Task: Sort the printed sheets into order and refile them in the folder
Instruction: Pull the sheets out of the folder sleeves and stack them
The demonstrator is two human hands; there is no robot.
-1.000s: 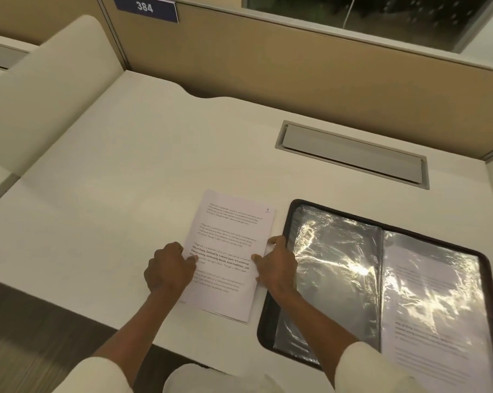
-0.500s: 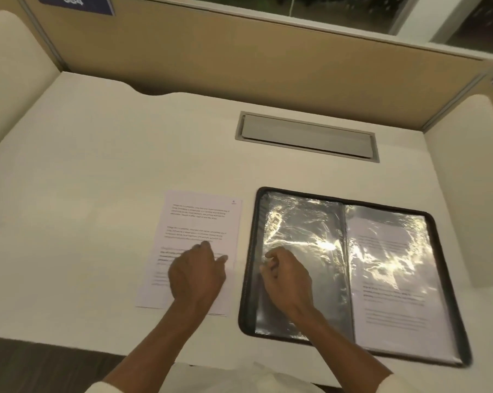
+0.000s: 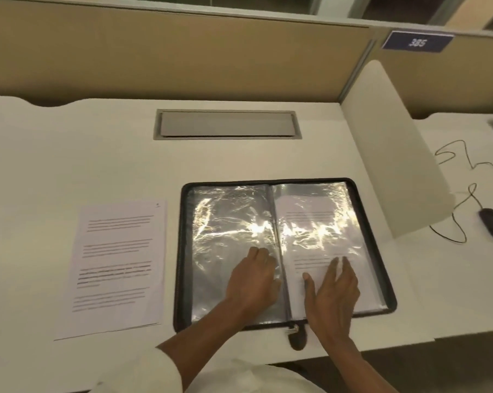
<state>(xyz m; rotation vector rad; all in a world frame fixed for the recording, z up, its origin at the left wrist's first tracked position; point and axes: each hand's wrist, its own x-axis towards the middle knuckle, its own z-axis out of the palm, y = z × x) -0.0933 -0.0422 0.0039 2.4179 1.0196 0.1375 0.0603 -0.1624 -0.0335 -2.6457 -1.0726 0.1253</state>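
- The printed sheets (image 3: 117, 268) lie as a loose stack flat on the worktop (image 3: 69, 151), just left of the folder, and neither hand touches them.
- The folder (image 3: 268, 180) lies open and flat. Its left sleeve (image 3: 225, 222) appears empty under the glare. Its right sleeve holds a filed sheet (image 3: 310, 211).
- The left hand (image 3: 253, 282) rests on the left sleeve beside the spine with its fingers bent. Whether its grip pinches the plastic cannot be told.
- The right hand (image 3: 333, 290) lies on the right sleeve, grip apart, fingers straight and spread.
- Step in hand, as judged: readying a sleeve for refiling. Most sheets are not yet filed.
- The next move calls for parting the sleeve mouth, then taking the correct sheet from the stack and sliding it in square.
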